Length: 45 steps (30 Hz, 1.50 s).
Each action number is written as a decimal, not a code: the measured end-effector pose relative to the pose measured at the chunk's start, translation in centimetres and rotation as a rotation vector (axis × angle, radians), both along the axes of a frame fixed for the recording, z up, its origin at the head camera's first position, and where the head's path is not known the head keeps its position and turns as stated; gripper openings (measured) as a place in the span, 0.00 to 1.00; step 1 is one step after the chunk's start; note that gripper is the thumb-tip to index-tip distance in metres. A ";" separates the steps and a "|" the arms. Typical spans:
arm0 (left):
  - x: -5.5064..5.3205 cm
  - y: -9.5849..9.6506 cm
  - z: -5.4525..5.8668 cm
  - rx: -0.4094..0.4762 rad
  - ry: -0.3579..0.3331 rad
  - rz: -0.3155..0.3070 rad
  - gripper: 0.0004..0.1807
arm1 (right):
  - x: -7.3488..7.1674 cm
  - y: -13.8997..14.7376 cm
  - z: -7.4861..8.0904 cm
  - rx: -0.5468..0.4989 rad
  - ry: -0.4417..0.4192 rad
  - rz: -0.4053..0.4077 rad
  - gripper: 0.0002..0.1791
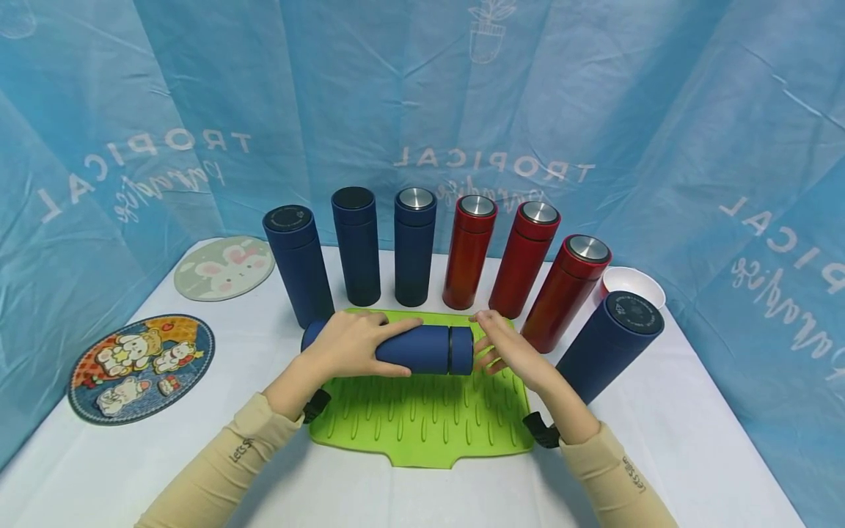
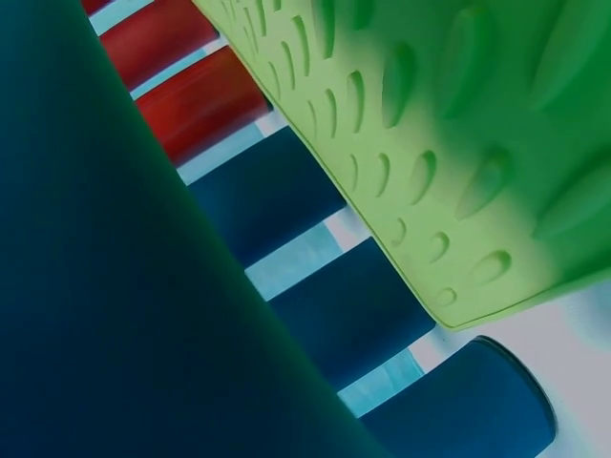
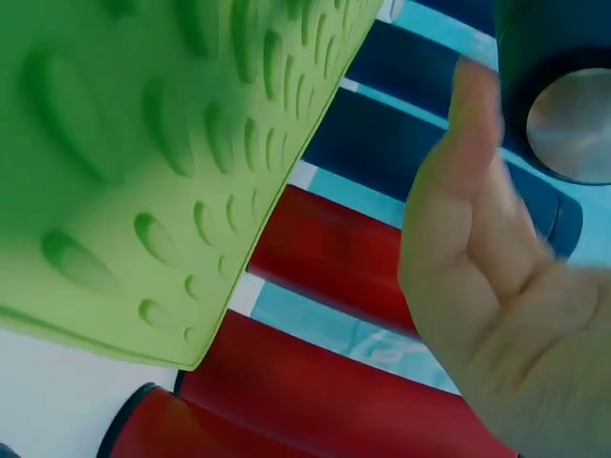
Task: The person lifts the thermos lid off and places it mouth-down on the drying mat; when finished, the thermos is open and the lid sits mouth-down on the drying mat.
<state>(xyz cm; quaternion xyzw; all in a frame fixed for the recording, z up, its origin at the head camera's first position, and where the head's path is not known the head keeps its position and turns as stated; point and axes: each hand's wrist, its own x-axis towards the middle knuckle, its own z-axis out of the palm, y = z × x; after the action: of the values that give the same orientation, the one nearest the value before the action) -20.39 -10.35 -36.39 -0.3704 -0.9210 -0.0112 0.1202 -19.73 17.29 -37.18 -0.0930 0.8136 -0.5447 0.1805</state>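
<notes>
My left hand [image 1: 353, 345] grips a dark blue thermos bottle [image 1: 425, 348] from above, thumb along its near side and fingers over the far side. The bottle is held sideways over a lime green ribbed mat [image 1: 422, 418], its lid end pointing right. In the right wrist view that lid shows a silver top [image 3: 578, 124]. My right hand [image 1: 511, 348] is beside the lid end, fingers loosely extended and nothing gripped. In the left wrist view the held bottle [image 2: 105, 286] fills the left side and hides part of the standing row.
Behind the mat stand three blue bottles [image 1: 416, 249] and three red bottles [image 1: 469, 253] in an arc. Another blue bottle [image 1: 610, 345] stands at right, near a white bowl [image 1: 634, 286]. Two oval placemats, one patterned [image 1: 141, 370] and one pale [image 1: 224, 268], lie at left.
</notes>
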 end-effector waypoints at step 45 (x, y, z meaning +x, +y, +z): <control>0.1 0.0 0.3 -0.004 0.078 0.002 0.41 | -0.6 0.1 -0.7 -0.033 -0.202 0.074 0.42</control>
<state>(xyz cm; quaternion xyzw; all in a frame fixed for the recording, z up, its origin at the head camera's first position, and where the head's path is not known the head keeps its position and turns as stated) -20.24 -10.40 -36.14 -0.3701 -0.9159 0.0051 0.1555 -20.29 17.35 -37.90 -0.0705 0.7783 -0.5575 0.2800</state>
